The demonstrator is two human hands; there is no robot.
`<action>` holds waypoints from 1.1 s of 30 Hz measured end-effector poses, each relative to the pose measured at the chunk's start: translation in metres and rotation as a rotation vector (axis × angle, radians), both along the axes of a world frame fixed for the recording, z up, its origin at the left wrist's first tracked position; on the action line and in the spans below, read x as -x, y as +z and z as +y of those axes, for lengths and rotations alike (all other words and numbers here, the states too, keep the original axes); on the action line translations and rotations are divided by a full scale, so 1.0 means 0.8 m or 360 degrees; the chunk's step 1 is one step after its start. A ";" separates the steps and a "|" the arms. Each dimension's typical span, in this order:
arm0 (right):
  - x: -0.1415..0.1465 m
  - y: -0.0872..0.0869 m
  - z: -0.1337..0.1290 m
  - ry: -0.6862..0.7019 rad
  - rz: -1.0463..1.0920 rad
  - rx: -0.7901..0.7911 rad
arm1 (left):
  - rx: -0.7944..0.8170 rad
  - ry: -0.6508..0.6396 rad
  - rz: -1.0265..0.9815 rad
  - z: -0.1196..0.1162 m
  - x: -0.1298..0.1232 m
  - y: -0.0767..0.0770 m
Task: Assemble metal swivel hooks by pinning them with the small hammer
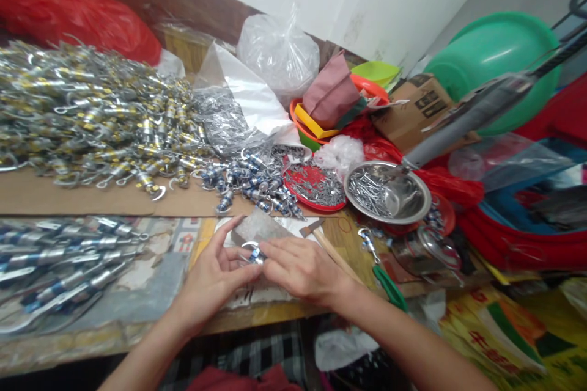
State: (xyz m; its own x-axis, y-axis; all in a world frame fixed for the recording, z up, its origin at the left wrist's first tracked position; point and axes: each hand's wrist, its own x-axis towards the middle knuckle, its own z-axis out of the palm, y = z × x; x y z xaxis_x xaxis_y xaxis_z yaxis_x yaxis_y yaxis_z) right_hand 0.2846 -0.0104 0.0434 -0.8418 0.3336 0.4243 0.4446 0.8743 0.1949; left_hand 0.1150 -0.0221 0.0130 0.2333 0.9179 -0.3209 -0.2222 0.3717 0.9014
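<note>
Both my hands meet over a grey metal block (259, 227) near the front of the table. Between their fingertips is a small blue and silver metal hook (254, 253) with a curved, shiny end. My left hand (219, 266) grips it from the left with thumb and fingers. From the right, my right hand (298, 266) closes its fingers on the same hook, hiding part of it. A hammer (332, 247) with a wooden handle lies just right of the block. Behind the block sits a pile of similar blue and silver hooks (252, 180).
Gold and silver hooks (101, 116) are heaped at the left, and larger blue ones (59, 263) lie in front. A red plate (316, 186) and a steel bowl (387, 192) hold small metal parts. Green-handled pliers (389, 287) rest at the right edge, below a green basin (499, 67).
</note>
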 end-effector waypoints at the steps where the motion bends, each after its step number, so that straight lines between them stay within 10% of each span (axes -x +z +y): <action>1: 0.000 0.002 -0.003 0.0007 -0.0053 -0.0035 | 0.0003 0.0018 0.0002 0.000 -0.001 0.001; 9: -0.013 -0.009 -0.024 -0.0145 -0.0042 0.0063 | 0.0015 0.0063 -0.0007 -0.002 -0.004 0.001; 13: -0.067 -0.033 -0.031 -0.0977 0.0434 0.0207 | 0.0008 0.0099 0.0037 -0.001 -0.004 -0.007; 17: -0.122 -0.059 -0.042 -0.1601 0.0174 0.0664 | -0.0001 0.0085 0.0050 0.000 -0.004 -0.008; 28: -0.054 0.013 -0.065 -0.0700 0.0749 0.0712 | -0.0011 0.0039 0.0007 -0.004 -0.004 0.006; 33: -0.042 0.006 -0.069 -0.0794 0.0438 0.0868 | -0.0015 0.0022 -0.0002 -0.002 -0.004 0.001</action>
State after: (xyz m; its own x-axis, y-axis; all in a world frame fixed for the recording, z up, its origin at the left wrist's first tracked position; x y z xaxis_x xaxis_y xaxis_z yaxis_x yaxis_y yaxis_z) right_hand 0.3181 -0.0660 0.0482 -0.4263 0.8654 0.2635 0.7796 0.4992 -0.3782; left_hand 0.1178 -0.0237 0.0136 0.2214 0.9239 -0.3121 -0.2286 0.3603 0.9044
